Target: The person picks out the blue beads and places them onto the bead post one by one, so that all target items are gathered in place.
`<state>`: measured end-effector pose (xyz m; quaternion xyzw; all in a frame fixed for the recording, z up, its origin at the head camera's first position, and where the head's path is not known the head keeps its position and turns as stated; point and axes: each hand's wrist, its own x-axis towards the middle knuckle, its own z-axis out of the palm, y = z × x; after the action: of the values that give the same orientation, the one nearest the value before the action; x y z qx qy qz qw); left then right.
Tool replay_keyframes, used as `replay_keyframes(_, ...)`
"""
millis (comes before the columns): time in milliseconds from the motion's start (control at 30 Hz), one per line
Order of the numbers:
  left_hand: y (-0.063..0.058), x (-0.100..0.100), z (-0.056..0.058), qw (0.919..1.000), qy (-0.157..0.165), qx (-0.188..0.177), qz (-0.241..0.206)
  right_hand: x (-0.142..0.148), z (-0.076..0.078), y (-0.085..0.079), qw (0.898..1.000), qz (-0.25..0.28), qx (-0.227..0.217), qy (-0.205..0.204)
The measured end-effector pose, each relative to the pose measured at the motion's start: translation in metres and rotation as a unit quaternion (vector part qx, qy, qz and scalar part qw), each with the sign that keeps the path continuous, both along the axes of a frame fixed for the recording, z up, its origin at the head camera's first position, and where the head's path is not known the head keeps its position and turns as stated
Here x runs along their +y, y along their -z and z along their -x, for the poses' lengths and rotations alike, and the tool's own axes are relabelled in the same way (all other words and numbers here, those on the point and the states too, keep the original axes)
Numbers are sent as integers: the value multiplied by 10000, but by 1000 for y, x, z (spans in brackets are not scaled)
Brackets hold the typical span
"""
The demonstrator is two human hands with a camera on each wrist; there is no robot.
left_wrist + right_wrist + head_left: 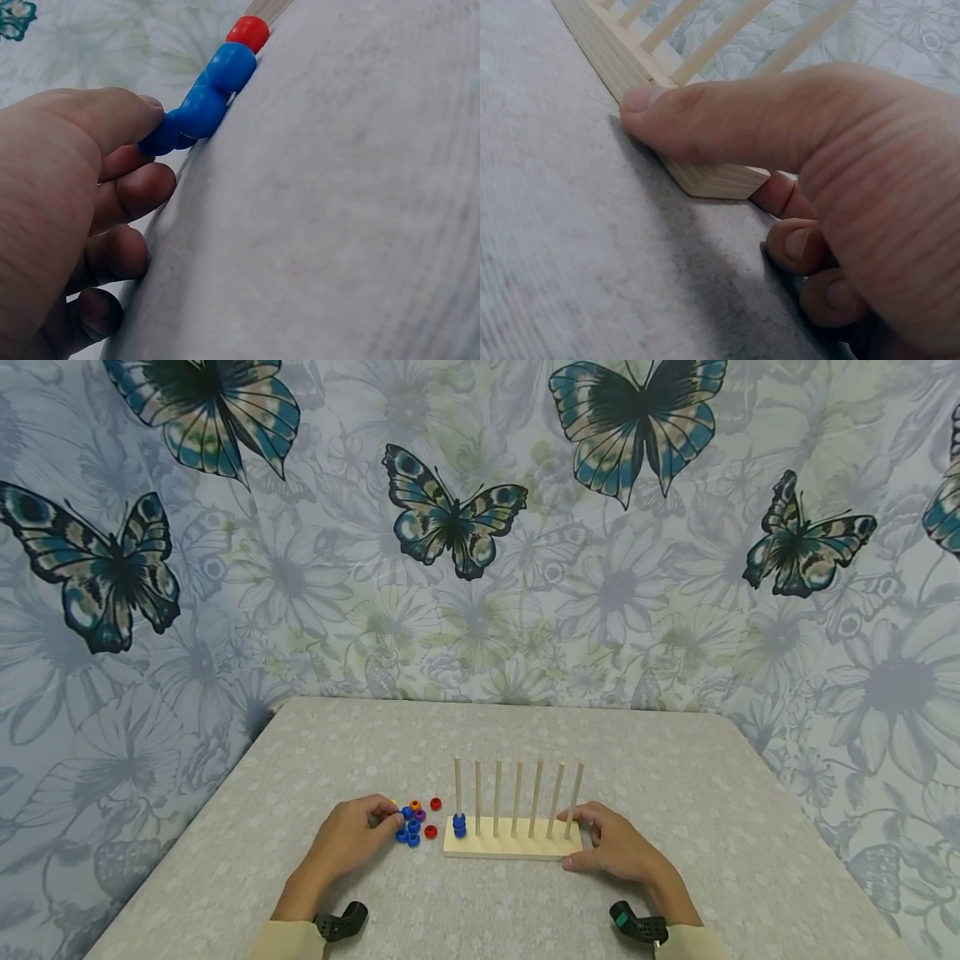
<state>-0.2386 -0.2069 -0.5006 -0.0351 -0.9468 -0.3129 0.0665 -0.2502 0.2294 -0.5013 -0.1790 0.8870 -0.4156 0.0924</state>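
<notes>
My left hand point(352, 833) is at the left edge of a loose group of beads, its thumb and index finger pinching a blue bead point(159, 141). More blue beads point(413, 840) lie beside the fingertips. My right hand point(618, 843) grips the right end of a pale wooden peg rack point(510, 848), thumb along the front edge and fingers behind. Upright pegs stand in a row on the rack. Blue beads point(459, 827) are stacked on its leftmost peg; the other pegs are bare. In the right wrist view, the thumb presses the base's wooden edge point(727, 181).
Among the loose beads are a red bead point(436, 803), another red bead point(431, 832), an orange bead point(416, 805) and a purple bead point(420, 816). A yellow bead is mostly hidden by the left fingers. The patterned tablecloth point(645, 760) reaches back to a butterfly-print wall point(480, 635).
</notes>
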Motion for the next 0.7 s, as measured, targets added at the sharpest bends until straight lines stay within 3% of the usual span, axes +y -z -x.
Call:
replay_keyframes(367,-6,-3,-2,9996,-11,77,-273,0,1,0,10000,7,-4,-9)
replay_keyframes(700,-5,-9,-3,9980,-83,370,-503,-1,-1,-1,10000,-54,-46,30)
